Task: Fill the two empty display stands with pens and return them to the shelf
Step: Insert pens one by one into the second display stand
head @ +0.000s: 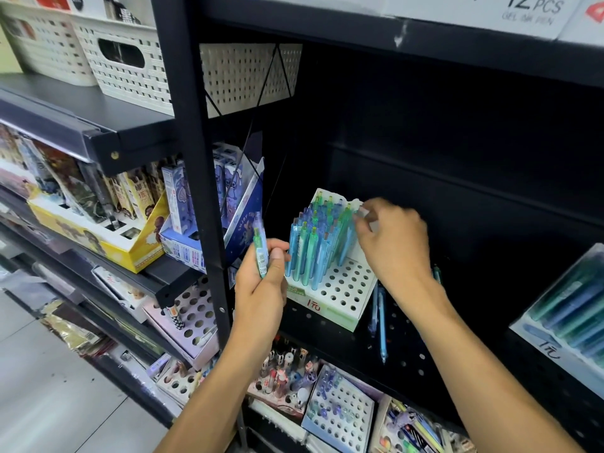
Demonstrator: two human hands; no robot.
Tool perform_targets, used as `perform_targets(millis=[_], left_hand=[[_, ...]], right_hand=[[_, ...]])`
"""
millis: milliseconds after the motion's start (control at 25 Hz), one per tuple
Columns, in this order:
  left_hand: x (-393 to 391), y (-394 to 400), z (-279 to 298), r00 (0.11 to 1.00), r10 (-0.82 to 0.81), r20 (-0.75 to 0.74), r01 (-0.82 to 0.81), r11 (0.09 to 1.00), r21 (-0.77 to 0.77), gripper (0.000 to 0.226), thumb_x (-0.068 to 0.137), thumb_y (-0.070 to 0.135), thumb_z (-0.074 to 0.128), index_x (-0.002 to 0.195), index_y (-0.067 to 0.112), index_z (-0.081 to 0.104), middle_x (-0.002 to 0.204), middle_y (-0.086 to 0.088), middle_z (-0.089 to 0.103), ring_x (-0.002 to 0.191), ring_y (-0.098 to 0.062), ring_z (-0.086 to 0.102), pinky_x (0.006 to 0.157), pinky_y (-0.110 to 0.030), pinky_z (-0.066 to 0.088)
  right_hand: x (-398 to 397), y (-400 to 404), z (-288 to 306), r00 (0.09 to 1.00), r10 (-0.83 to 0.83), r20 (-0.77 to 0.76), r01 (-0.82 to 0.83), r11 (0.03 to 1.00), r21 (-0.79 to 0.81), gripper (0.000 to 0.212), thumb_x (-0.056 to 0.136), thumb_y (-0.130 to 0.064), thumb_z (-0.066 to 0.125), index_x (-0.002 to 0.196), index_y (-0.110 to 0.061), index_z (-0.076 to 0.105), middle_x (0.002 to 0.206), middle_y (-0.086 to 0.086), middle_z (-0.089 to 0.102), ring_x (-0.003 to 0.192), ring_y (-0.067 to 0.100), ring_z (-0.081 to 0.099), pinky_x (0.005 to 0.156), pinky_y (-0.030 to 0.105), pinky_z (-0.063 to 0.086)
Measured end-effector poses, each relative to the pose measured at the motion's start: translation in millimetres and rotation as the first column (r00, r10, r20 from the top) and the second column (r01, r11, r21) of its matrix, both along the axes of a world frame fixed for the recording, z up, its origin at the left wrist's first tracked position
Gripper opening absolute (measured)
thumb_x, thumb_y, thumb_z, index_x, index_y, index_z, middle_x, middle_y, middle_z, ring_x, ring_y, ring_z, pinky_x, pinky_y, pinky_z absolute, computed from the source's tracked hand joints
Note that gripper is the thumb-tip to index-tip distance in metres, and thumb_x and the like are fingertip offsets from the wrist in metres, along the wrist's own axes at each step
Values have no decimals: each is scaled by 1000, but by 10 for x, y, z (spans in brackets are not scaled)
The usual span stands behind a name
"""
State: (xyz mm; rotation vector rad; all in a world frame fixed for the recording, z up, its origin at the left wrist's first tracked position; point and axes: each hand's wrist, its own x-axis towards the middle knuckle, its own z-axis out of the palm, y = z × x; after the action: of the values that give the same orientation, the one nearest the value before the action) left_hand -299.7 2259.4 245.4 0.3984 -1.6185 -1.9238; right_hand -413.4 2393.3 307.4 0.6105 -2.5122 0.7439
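Nearest the camera, two bare forearms rise from the bottom edge toward a black metal shelf [408,351] with a perforated deck. Below that deck, closest in, lie lower trays of stock, among them a white perforated stand [340,416] holding a few bluish pens. The left hand [261,289] hovers just in front of the shelf's black upright post [199,178], its fingers [277,256] clenched around a small bundle of green and blue pens [260,248] that stand nearly upright above the fist. Just beside that hand, on the shelf deck, sits the white display stand [346,286], tilted, with a grid of round holes; its left and rear holes are filled with blue and green pens [313,243], while the front right part is bare holes. A price label reading "1元" shows on its front lip. The right hand [392,240] reaches over the stand's right side, its fingers [362,220] pinched at the tops of the rear pens; motion blur hides whether they grip one pen or only touch it. To the right of the stand, two loose blue pens [380,322] lie on the deck, partly under the right wrist. Farther right, a boxed set of blue and green pens [568,308] leans at the frame's edge. Left of the post, neighbouring shelves carry a yellow carton [108,243] and a blue carton [183,246] of boxed goods, and above, farthest off, stand white plastic baskets [127,67].
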Motion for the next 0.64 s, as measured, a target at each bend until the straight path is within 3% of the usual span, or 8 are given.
perform_targets(millis=[40, 80, 120, 160, 240, 360, 520, 640], left_hand=[[13, 8, 41, 997, -72, -9, 72, 997, 17, 22, 104, 10, 45, 99, 20, 64, 84, 3, 60, 51, -9, 37, 46, -19, 31], [19, 25, 75, 988, -154, -10, 154, 988, 20, 22, 103, 6, 45, 97, 17, 64, 82, 2, 60, 49, -8, 39, 44, -17, 30], [25, 53, 106, 972, -234, -6, 234, 972, 15, 20, 101, 4, 46, 95, 13, 63, 77, 2, 61, 48, -7, 40, 43, -15, 30], [21, 77, 120, 952, -306, -3, 306, 952, 12, 15, 99, 4, 49, 93, 9, 62, 72, 1, 60, 47, -7, 41, 42, -15, 30], [7, 123, 143, 908, -420, -3, 420, 907, 18, 8, 91, 8, 52, 91, 3, 58, 70, 0, 60, 48, -10, 45, 43, -16, 30], [-17, 141, 137, 898, -440, 18, 441, 897, -43, 22, 93, -2, 48, 106, 10, 60, 86, -1, 66, 59, -14, 55, 50, -20, 36], [-7, 62, 31, 990, -137, -30, 130, 975, -179, 47, 87, -7, 42, 110, 29, 61, 105, -2, 67, 91, -13, 61, 83, -19, 49], [-19, 15, -6, 998, -44, -39, 38, 989, -142, 46, 87, -10, 41, 106, 26, 62, 107, -5, 65, 92, -12, 59, 83, -17, 48]], right_hand=[[98, -13, 40, 994, 24, -105, -33, 996, -82, 20, 97, -29, 61, 106, -14, 71, 89, -4, 72, 73, 14, 67, 65, 25, 48], [197, -23, 72, 987, 134, -86, -148, 971, -189, 19, 96, -30, 62, 104, -17, 72, 88, -8, 72, 70, 8, 65, 64, 25, 49], [286, -42, 104, 948, 316, 31, -291, 904, -311, 17, 94, -30, 65, 103, -19, 73, 87, -10, 72, 67, 7, 63, 63, 25, 52], [373, -69, 136, 852, 492, 177, -387, 821, -419, 14, 93, -27, 68, 102, -19, 74, 85, -8, 72, 66, 14, 64, 63, 29, 55], [417, -69, 145, 690, 652, 314, -429, 718, -548, 7, 90, -14, 71, 96, -13, 74, 81, 1, 71, 63, 33, 62, 59, 39, 56], [314, 13, 211, 733, 591, 336, -276, 710, -648, 8, 87, -4, 72, 87, -12, 73, 76, 9, 70, 63, 19, 63, 54, 27, 52], [117, 220, 344, 924, 313, 220, -6, 586, -810, 18, 84, 4, 66, 82, -14, 67, 69, 3, 71, 62, 17, 69, 61, 27, 58], [52, 242, 252, 961, 186, 205, 16, 702, -712, 15, 80, -2, 67, 82, -17, 65, 67, 1, 72, 63, 18, 70, 67, 35, 61]])
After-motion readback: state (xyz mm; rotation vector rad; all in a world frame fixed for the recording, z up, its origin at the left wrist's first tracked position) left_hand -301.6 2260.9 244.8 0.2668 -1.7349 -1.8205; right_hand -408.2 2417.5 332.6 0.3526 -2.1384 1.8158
